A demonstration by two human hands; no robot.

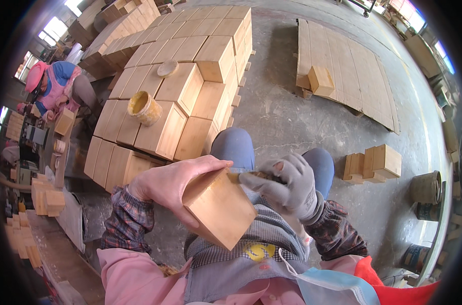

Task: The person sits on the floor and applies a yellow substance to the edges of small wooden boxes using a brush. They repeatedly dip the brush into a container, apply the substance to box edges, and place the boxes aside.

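My bare left hand [170, 187] grips a pale wooden box [225, 209] by its side, thumb along the upper edge, tilted above my lap. In a grey glove with a hole in it, my right hand [290, 187] closes around a small hand tool [234, 177]. The tool's yellowish tip meets the far edge of the box; its handle is mostly hidden by my fingers, so its exact kind is unclear. A wet-looking yellowish patch shows by that edge. Ahead, an uncovered tub of yellow paste [145, 108] stands on stacked wooden boxes [177, 49], with a round lid [167, 68] nearby.
A cardboard sheet [345, 72] with a wooden box [321, 81] on it lies ahead right. Several wooden pieces [373, 164] and a bucket [425, 187] stand at right. A co-worker [59, 84] sits at left near a wooden bench [65, 152]. A face mask [333, 286] hangs at my chest.
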